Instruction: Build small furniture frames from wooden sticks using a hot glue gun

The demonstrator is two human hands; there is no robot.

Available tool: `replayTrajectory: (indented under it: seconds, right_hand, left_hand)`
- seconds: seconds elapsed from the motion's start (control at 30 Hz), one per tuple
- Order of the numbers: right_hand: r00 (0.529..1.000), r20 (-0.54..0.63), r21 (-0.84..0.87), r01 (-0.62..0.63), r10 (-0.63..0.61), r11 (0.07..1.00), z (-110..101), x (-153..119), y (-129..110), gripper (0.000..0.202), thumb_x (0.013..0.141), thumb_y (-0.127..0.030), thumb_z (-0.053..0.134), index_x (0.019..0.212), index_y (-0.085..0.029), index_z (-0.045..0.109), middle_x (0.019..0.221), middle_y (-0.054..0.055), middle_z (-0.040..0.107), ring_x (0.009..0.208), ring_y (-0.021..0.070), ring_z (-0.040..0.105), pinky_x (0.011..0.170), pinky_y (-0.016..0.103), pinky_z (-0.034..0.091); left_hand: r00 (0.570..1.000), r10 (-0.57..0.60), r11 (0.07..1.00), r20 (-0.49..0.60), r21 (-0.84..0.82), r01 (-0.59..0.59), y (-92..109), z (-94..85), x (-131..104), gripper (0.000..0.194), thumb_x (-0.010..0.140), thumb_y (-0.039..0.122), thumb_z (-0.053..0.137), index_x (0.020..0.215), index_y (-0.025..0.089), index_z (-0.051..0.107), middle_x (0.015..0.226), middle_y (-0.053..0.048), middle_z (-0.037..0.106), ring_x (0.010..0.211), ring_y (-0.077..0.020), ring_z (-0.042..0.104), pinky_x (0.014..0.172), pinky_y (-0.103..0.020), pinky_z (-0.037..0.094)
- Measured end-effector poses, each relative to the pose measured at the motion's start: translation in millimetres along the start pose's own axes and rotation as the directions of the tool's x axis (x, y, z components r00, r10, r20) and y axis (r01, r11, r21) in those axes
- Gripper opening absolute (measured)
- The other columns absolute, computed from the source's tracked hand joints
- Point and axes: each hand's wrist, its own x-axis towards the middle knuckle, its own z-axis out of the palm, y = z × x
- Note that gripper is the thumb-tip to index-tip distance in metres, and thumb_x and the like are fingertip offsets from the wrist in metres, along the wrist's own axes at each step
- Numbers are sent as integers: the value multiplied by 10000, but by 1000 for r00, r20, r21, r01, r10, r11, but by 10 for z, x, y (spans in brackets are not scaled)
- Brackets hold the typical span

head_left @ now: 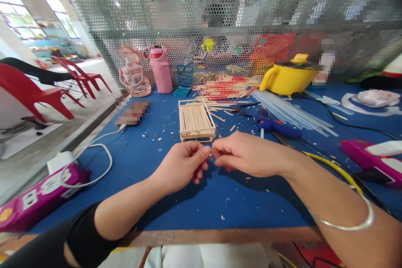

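Close together over the blue tabletop [176, 213], my left hand [186, 161] and my right hand [248, 153] meet with fingertips almost touching. Both are pinched closed. A tiny pale bit shows at the left fingertips, too small to name, and whatever the right fingers hold is hidden. Just beyond them stands a small tray-like frame built of thin wooden sticks [195, 120], with a slatted base and raised rails. Right of it lies a blue hot glue gun [279, 129], its nozzle toward my right hand. A pile of red-marked wooden sticks [224, 88] lies behind the frame.
Translucent glue sticks [292, 113] and a yellow pot [290, 78] are at the back right. A pink bottle [161, 71], teal stand [184, 81] and phone [135, 113] sit left. Purple power strips [40, 197] flank both sides, with cables trailing. Perforated metal mesh [176, 16] rises behind.
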Motion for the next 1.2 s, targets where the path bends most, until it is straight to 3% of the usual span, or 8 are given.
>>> replayTrajectory:
  seconds: [0.07, 0.17, 0.27, 0.43, 0.7, 0.97, 1.1, 1.2]
  right_hand:
    - [998, 52, 58, -24, 21, 998, -11, 3, 45, 91, 822, -248, 616, 762, -188, 650, 613, -47, 627, 536, 80, 518, 510, 210, 336]
    - [993, -116, 137, 17, -1, 990, 24, 30, 74, 128, 784, -304, 679, 861, -204, 702, 641, -51, 647, 563, 82, 530, 530, 204, 364]
    - [964, -262, 144, 72, -32, 987, 83, 54, 34, 75, 791, -255, 670, 802, -202, 722, 663, -48, 682, 586, 77, 560, 555, 196, 383]
    - [921, -389, 76, 73, -38, 994, 111, 58, -47, 78, 798, -246, 664, 791, -201, 727, 658, -43, 693, 567, 79, 577, 540, 202, 396]
    - [911, -342, -308, 124, -231, 943, 106, 93, 75, 166, 876, -211, 559, 827, -194, 717, 850, 27, 728, 815, 164, 642, 752, 296, 453]
    - [905, -362, -243, 140, -224, 960, 130, 89, 64, 167, 864, -156, 549, 858, -209, 707, 854, 4, 732, 782, 137, 654, 722, 257, 477]
    - [890, -359, -346, 152, -280, 926, 138, 83, 60, 179, 899, -204, 533, 840, -198, 701, 852, 31, 702, 820, 155, 617, 747, 286, 445]
    - [878, -356, -495, 112, -319, 862, 130, 88, 82, 194, 904, -232, 541, 795, -210, 700, 840, 31, 666, 828, 175, 574, 807, 360, 375]
  left_hand:
    - [999, -42, 999, 13, 3, 42, -9, 21, 5, 365, 880, 466, 509, 675, 165, 496, 527, 62, 507, 368, -39, 433, 349, -155, 384]
    - [999, -43, 999, 2, -17, 43, -24, 25, 15, 352, 868, 477, 528, 704, 166, 522, 527, 63, 521, 361, -38, 431, 327, -143, 358]
    - [998, -24, 1000, -66, -2, 24, -41, 2, 22, 386, 838, 502, 570, 664, 158, 542, 497, 54, 523, 353, -36, 429, 326, -142, 344]
    - [991, -5, 1000, -133, -4, 4, -37, -21, 19, 397, 814, 504, 609, 635, 151, 571, 496, 41, 545, 356, -35, 432, 338, -149, 348]
    - [998, -49, 998, -30, -39, 48, -3, 13, 23, 251, 885, 325, 554, 737, 143, 642, 555, 36, 587, 399, -36, 479, 374, -144, 391]
    - [996, -90, 974, -3, -211, 87, -24, -28, 58, 178, 832, 291, 615, 766, 132, 661, 645, 9, 633, 417, -32, 496, 370, -142, 381]
    - [996, -78, 988, -32, -134, 73, -53, -21, 68, 187, 834, 307, 593, 790, 143, 669, 660, 9, 633, 418, -32, 490, 384, -151, 388]
    - [997, -80, 994, -21, 78, 82, -24, -40, 26, 224, 830, 355, 565, 852, 164, 680, 644, 8, 639, 411, -60, 497, 385, -186, 394]
